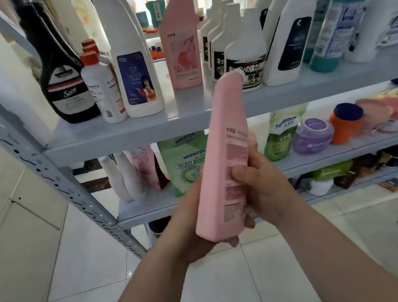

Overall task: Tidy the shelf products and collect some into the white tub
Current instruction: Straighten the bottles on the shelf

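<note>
Head view is showing a pink bottle point(221, 158) at centre frame, off the shelf point(121, 135), with the right hand point(260, 188) curling round its side and the left hand point(193, 232) cupping its base. No white tub is showing; collecting probably is barely starting.

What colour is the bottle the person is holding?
Pale pink bottle, held by both hands, seen from the head camera.

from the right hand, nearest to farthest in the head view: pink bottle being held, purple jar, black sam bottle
1. Pink bottle: held in the right hand.
2. Purple jar: on the middle shelf, to the right.
3. Sam bottle: on the upper shelf, far left.
</note>
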Tool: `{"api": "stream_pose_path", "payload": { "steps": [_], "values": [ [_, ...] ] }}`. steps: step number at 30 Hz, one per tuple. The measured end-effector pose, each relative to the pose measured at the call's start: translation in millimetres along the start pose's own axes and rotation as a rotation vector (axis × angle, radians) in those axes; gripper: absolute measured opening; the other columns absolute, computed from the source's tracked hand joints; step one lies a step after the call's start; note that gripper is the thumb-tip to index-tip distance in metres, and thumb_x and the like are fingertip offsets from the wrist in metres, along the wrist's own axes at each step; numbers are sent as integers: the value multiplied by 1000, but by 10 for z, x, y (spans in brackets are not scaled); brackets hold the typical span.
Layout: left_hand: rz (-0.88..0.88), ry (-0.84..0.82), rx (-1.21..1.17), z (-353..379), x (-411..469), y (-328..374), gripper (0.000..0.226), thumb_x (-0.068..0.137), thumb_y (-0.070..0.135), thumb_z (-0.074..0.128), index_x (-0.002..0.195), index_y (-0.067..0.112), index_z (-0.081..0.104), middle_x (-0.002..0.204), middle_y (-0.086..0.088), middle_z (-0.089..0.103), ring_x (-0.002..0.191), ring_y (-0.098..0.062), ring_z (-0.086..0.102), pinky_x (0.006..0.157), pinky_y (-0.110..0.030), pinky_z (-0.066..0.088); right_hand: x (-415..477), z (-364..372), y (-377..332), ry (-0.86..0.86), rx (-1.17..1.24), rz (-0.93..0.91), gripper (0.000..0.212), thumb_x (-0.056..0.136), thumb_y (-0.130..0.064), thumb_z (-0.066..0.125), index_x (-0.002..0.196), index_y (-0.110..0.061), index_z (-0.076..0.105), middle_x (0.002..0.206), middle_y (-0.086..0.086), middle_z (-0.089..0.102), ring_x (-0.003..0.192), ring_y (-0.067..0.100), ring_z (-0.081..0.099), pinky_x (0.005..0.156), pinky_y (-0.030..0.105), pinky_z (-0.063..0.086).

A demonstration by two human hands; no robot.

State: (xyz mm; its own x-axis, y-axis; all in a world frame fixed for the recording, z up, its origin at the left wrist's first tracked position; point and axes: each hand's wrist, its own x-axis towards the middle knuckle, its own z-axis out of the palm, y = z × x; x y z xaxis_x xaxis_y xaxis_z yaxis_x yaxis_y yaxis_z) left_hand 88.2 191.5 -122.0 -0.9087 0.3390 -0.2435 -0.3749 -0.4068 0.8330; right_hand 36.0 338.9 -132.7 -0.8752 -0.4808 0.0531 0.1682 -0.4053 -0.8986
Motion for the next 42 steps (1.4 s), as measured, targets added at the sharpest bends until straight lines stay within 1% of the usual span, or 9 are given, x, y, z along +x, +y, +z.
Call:
{"api": "stream_pose_path", "payload": {
  "steps": [3,6,13,16,19,21,24,31,42],
  "values": [
    [25,48,89,22,61,-18,57,107,55,22,134,26,63,124,-20,69,107,-47,67,66,-51,60,-101,-141,-89,80,-177,-60,65,65,-20,90,122,-20,57,112,7,76,107,29,73,88,49,58],
    [169,243,212,140,124,-115,54,100,55,35,124,18,66,112,-16,75,99,-39,73,71,-55,61,-152,-277,-104,138,-244,-105,65,66,-18,88,120,-35,55,114,4,74,110,26,71,90,55,59],
    [542,545,548,531,318,-363,31,103,43,43,100,19,62,86,16,72,79,1,68,65,-13,52,-201,-562,-257,-19,-218,-96,50,88,-17,76,128,-38,55,121,-5,73,118,19,68,94,42,59],
    [466,682,552,613,411,-459,45,101,59,38,94,24,65,86,16,71,82,0,65,73,-19,52,-212,-655,-347,-92,-184,-50,34,92,-33,70,124,-42,62,126,-5,71,121,21,66,100,45,56],
    [196,775,458,831,455,-521,61,93,77,33,98,33,75,100,-3,77,92,-22,73,79,-41,61,-205,-763,-332,-178,-94,48,78,73,-67,79,138,-30,56,134,5,67,127,27,63,105,48,52],
    [62,698,130,1009,476,-516,59,93,73,42,97,25,77,91,-13,76,78,-34,73,71,-50,62,-175,-811,-343,-211,15,137,104,62,-76,81,144,-20,50,137,16,63,129,33,60,108,51,49],
    [-84,508,-176,1167,424,-505,57,101,61,45,93,10,69,76,-14,64,58,-28,62,52,-27,48,-128,-961,-343,-204,17,206,84,68,-68,83,133,-22,59,126,18,65,124,45,58,106,58,49],
    [-115,346,-98,1286,294,-481,78,84,68,40,131,10,61,122,-25,69,108,-54,65,61,-44,63,-156,-1124,-434,-73,98,196,44,76,-24,85,114,-15,65,99,7,76,91,24,73,81,42,62],
    [-73,529,-48,1262,375,-488,44,106,38,37,128,8,59,113,-21,74,87,-37,75,53,-41,61,-192,-1169,-416,68,175,348,22,96,-10,65,118,-6,63,97,16,77,81,29,76,71,45,64]
  ]
}}
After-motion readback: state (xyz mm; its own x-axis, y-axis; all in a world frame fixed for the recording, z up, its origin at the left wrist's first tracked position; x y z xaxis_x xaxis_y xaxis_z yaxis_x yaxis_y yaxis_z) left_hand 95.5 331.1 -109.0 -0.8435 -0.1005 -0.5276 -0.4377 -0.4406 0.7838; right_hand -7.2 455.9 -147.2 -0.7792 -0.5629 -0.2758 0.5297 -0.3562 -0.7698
